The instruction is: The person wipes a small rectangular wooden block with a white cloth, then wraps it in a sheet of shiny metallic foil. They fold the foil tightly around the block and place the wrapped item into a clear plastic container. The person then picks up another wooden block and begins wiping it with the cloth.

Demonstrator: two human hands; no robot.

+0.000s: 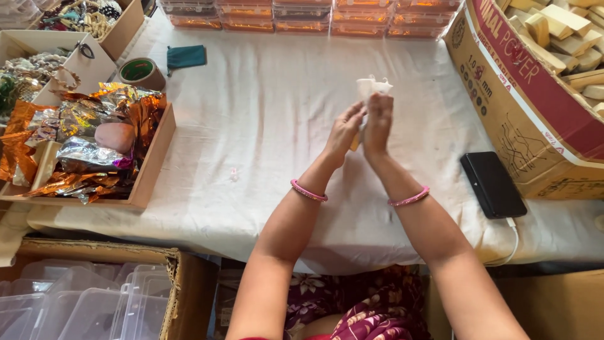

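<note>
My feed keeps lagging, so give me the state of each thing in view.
Left hand: raised, fingers on small white piece.
Right hand: raised, gripping small white piece.
Phone: flat, screen dark, cable plugged in.
Tape roll: lying flat.
Cardboard box: open, holding wooden blocks.

Both hands are meeting over the middle of the table point(264, 126), the left hand point(343, 131) just left of the right hand point(378, 123), together pinching a small pouch point(371, 87) that is sticking up on their far side. A phone point(492, 184) is lying to the right, near the table's near edge, beside a big carton point(522, 119) holding wooden blocks point(566, 31). At the left a tray point(154, 157) is holding foil wrappers point(88, 138), with a tape roll point(142, 72) and a folded cloth point(186, 56) lying beyond it. Stacked boxes point(302, 16) are lining the far edge.
</note>
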